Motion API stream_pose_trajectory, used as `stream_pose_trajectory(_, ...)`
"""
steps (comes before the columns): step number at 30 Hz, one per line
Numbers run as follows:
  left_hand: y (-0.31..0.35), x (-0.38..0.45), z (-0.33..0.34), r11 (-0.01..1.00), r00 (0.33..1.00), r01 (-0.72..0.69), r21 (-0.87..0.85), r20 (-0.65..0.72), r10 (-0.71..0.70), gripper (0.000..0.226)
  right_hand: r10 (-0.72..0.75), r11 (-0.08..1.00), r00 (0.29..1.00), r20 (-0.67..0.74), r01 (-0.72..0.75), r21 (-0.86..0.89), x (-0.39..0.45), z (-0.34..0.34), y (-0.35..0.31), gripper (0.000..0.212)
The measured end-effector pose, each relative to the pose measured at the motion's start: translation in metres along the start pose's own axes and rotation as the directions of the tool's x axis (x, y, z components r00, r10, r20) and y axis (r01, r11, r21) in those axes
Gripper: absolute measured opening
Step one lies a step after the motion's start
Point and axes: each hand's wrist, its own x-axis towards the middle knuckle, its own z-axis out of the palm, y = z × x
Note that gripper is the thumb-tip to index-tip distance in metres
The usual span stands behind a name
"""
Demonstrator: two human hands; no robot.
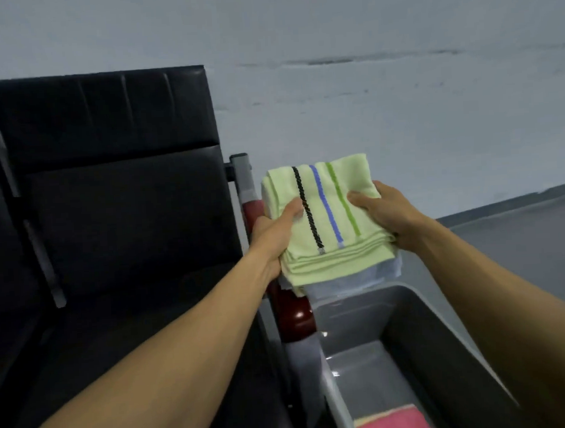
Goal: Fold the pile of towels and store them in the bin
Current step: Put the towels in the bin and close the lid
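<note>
Item: folded green towel (324,218), three stripes, centre of frame, a pale blue layer beneath. Left hand (275,233) and right hand (385,211) grip opposite side edges, thumbs on top. Grey bin (407,308) lies directly below and nearer the viewer (pink towel (393,424) already inside); stripes run lengthwise with it.

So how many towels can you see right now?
3: green striped towel held by both hands, pale blue towel beneath it, pink towel in the bin. More may be hidden.

Folded pale-green striped towel stack (324,218) held above grey bin (445,352) containing pink towel (393,424).
</note>
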Motion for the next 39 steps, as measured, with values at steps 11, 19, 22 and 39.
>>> stream_pose_trajectory(11, -0.209, 0.034, 0.106, 0.919, 0.938, 0.342, 0.195, -0.013, -0.346, 0.012, 0.359, 0.931, 0.926, -0.113, -0.364, -0.03, -0.004, -0.09, 0.227, 0.017)
stream_pose_trajectory(19, -0.283, 0.073, 0.103, 0.84, 0.904, 0.423, 0.34, -0.22, -0.366, 0.055, 0.44, 0.89, 0.897, -0.039, -0.442, -0.113, 0.031, -0.063, 0.315, 0.031)
stream_pose_trajectory(22, -0.286, 0.075, 0.108, 0.74, 0.879, 0.477, 0.475, -0.279, -0.388, 0.079, 0.452, 0.87, 0.891, -0.047, -0.452, -0.198, 0.031, -0.05, 0.344, 0.061)
stream_pose_trajectory(39, -0.247, 0.06, 0.1, 0.567, 0.932, 0.345, 0.748, -0.202, -0.3, 0.048, 0.35, 0.907, 0.936, -0.037, -0.348, -0.237, -0.002, -0.022, 0.315, 0.046)
